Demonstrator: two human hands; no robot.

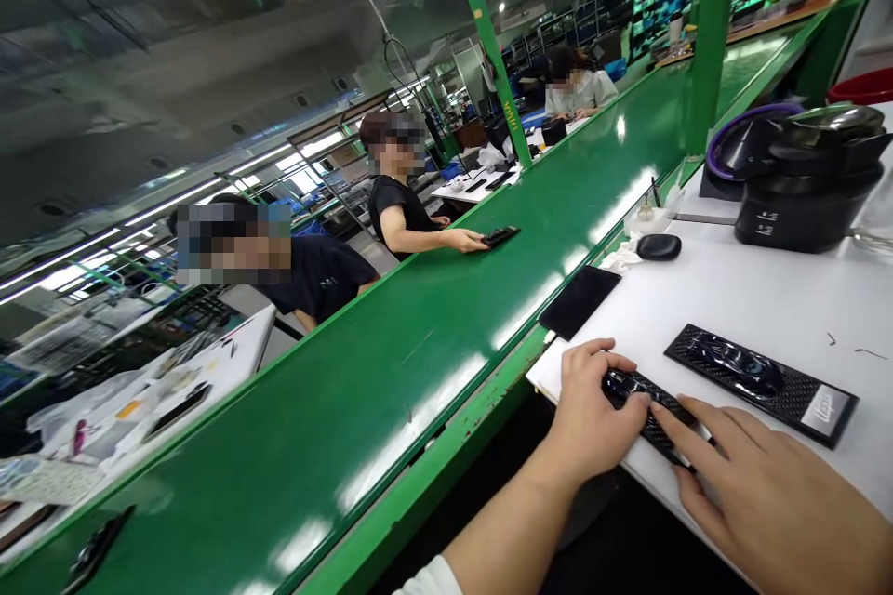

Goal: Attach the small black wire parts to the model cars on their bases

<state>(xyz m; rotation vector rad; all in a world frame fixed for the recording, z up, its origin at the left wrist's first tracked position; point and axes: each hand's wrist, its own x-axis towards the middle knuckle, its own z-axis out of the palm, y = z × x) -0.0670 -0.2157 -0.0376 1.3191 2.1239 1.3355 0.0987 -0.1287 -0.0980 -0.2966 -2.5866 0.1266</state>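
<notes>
A black, carbon-patterned plate with a small glossy model car (656, 435) lies at the near edge of the white table, partly covered by my hands. My left hand (598, 404) grips its far end, fingers curled over the side and thumb on top. On the near end, my right hand (774, 493) presses its index finger and thumb against the plate. Beside them, to the right, rests a second plate with a dark model car (736, 364) and a silver label at one end.
A black flat panel (579, 301) and a black mouse-shaped object (659, 247) lie farther back, near a black container (809, 181). A green conveyor (446, 335) runs along the left. Across it, a person's hand (469, 240) touches a dark piece; other people sit beyond.
</notes>
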